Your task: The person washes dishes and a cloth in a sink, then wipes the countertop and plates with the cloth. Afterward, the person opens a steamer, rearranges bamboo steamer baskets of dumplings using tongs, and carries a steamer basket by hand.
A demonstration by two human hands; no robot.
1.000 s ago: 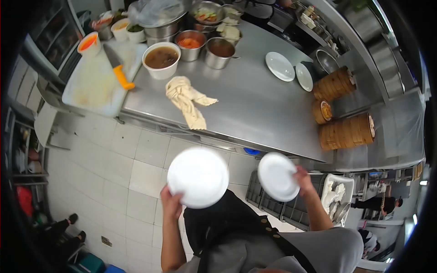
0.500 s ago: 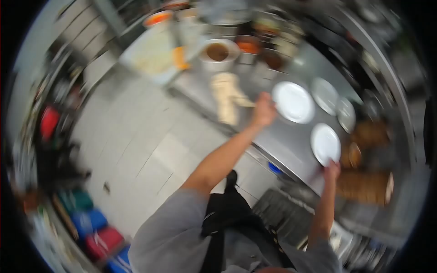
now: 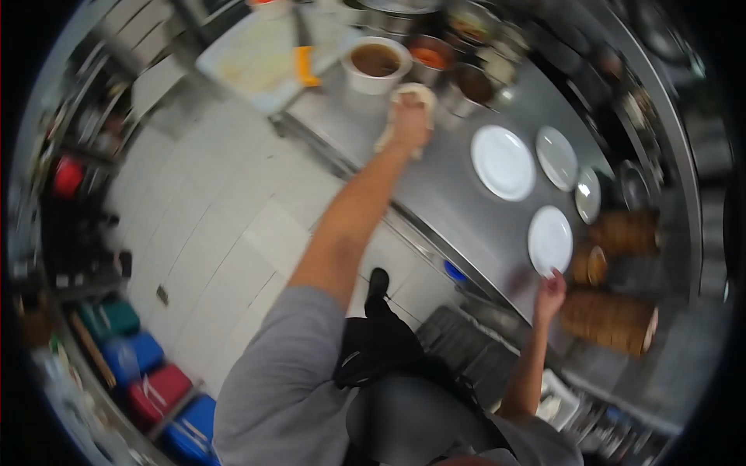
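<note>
My left hand (image 3: 409, 123) is closed on the cream cloth (image 3: 420, 95), which lies on the steel counter (image 3: 458, 210) beside the white tub of brown soup (image 3: 376, 64). A larger white plate (image 3: 503, 163) rests flat on the counter. Nearer the front edge lies a smaller white plate (image 3: 550, 240), and the fingers of my right hand (image 3: 552, 289) pinch its near rim. Two more plates, an oval one (image 3: 556, 158) and another (image 3: 588, 195), stand behind these.
A cutting board (image 3: 268, 58) with an orange-handled knife (image 3: 305, 67) is at the counter's left end. Metal pots of food (image 3: 430, 57) line the back. Bamboo steamers (image 3: 610, 320) stand at the right. A grey crate (image 3: 454, 342) is below the counter.
Both plates have moved from above the floor onto the counter. My left hand has let go of the larger plate and taken hold of the cloth. The view has turned.
</note>
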